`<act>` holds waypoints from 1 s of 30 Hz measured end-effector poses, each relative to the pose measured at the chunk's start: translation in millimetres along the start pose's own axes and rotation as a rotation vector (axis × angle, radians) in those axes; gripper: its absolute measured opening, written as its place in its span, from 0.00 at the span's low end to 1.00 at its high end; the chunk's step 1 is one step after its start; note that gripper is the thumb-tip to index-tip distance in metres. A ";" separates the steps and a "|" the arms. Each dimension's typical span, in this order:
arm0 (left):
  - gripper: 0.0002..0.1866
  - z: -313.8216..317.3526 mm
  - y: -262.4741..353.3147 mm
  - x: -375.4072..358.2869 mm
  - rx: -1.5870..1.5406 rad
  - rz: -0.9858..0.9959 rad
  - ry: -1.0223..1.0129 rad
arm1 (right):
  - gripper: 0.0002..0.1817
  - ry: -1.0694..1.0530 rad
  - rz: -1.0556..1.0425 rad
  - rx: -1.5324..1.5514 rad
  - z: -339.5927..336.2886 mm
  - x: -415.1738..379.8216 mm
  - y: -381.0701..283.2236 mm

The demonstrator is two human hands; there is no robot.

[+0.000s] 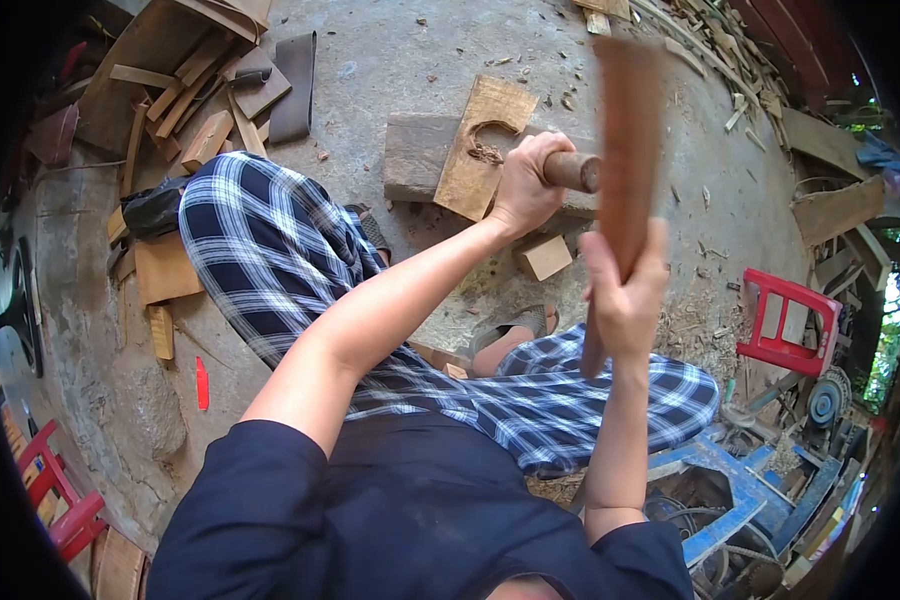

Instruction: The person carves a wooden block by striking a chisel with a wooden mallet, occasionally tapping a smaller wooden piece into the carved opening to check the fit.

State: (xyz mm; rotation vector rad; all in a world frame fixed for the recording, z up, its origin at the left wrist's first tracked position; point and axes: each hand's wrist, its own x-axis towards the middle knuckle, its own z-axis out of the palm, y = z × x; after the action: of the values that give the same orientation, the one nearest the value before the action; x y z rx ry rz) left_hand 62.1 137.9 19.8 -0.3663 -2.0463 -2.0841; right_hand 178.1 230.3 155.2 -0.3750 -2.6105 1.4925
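Centre frame: left hand (pixel 525 185) clenched on chisel handle (pixel 573 170), set against board (pixel 483 145) with curved groove. Right of centre: right hand (pixel 625 290) grasping raised mallet (pixel 625 150). Risk: a mistimed strike could hit the left knuckles.

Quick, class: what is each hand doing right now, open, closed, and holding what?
Left hand: closed around a round wooden handle.
Right hand: closed around a raised wooden stick.

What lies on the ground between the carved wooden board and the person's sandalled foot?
In the head view, a small wooden block sits on the bare concrete between the carved wooden board and the sandalled foot.
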 end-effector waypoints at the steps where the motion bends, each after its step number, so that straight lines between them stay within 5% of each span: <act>1: 0.13 -0.2 3.9 -3.6 0.019 0.018 -0.029 | 0.22 -0.025 0.047 -0.023 0.9 -2.2 0.3; 4: 0.13 -5.4 2.4 -8.3 0.080 0.089 -0.062 | 0.22 -0.100 0.163 0.127 -4.9 -9.3 -10.2; 9: 0.12 -4.1 2.2 -7.5 0.104 0.079 -0.090 | 0.23 0.143 -0.063 0.367 0.9 -18.0 -24.4; 12: 0.12 -4.4 -0.3 -3.5 0.090 0.067 -0.069 | 0.25 0.049 -0.027 -0.050 11.3 -7.5 -4.6; 18: 0.12 -18.9 -13.1 11.3 -0.077 -0.088 -0.126 | 0.25 -0.035 0.092 -0.036 4.8 -7.9 2.8; 22: 0.06 -48.0 -11.0 41.6 -0.238 -0.347 0.048 | 0.23 -0.037 0.170 0.197 7.2 -12.0 3.2; 25: 0.10 -61.0 -8.7 57.5 -0.408 -0.459 0.312 | 0.23 -0.014 0.165 0.258 4.1 -15.4 6.4; 30: 0.10 -61.9 5.6 54.4 -0.406 -0.381 0.231 | 0.22 -0.029 0.189 0.260 2.1 -18.1 10.8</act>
State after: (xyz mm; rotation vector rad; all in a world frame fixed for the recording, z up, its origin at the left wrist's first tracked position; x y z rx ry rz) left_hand 9.8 77.6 41.3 0.2236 -1.6539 -2.6236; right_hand 196.9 229.0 145.3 -0.5885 -2.4144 1.8821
